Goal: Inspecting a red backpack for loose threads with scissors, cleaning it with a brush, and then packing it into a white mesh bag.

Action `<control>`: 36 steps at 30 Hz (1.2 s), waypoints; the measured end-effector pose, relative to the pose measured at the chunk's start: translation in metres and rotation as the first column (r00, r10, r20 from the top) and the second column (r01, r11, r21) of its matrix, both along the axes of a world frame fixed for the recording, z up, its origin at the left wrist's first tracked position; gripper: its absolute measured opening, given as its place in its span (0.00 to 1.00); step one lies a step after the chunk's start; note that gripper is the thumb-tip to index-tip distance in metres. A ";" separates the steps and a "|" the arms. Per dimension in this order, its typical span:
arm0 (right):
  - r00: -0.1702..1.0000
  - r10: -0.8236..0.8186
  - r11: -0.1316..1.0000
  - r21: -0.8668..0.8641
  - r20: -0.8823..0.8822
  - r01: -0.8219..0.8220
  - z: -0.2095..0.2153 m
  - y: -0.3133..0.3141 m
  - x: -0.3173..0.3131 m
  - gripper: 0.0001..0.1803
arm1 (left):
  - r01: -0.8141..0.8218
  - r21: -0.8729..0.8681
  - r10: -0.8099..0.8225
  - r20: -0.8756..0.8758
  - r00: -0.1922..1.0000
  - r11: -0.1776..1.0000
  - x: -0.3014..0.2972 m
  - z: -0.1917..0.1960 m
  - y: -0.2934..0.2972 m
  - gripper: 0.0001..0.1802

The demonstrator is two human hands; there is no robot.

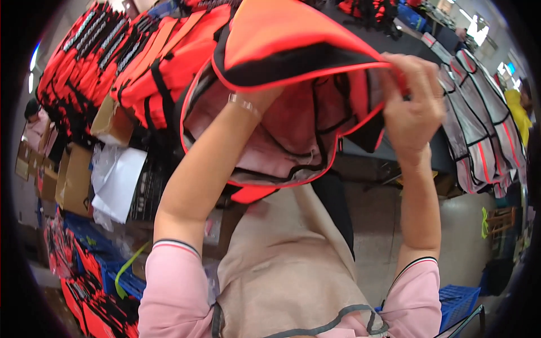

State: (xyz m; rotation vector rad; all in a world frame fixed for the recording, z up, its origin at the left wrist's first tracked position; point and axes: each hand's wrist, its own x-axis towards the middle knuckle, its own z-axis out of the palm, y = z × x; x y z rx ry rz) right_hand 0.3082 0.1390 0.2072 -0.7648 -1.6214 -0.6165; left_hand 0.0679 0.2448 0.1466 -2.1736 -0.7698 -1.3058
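Red bag (304,39): hanging open just ahead of beige apron (287,248)
Left hand (271,100): reaching inside bag, mostly hidden, can't tell grip
Right hand (414,104): clasping bag's piped rim
White sheet (119,179): lying left of apron, any print too unclear to read

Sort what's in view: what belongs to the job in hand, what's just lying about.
Job in hand:
open orange bag
right hand, gripping its edge
left hand, mostly hidden inside

Apparently just lying about:
piled orange bags, left
grey black-edged fabric pieces, right
white sheet
cardboard box
blue crate, lower right
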 end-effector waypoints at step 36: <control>0.965 -0.262 0.946 0.195 -0.018 0.261 -0.002 0.036 0.033 0.35 | -0.056 0.454 0.198 -0.272 0.942 0.889 -0.020 0.166 -0.073 0.18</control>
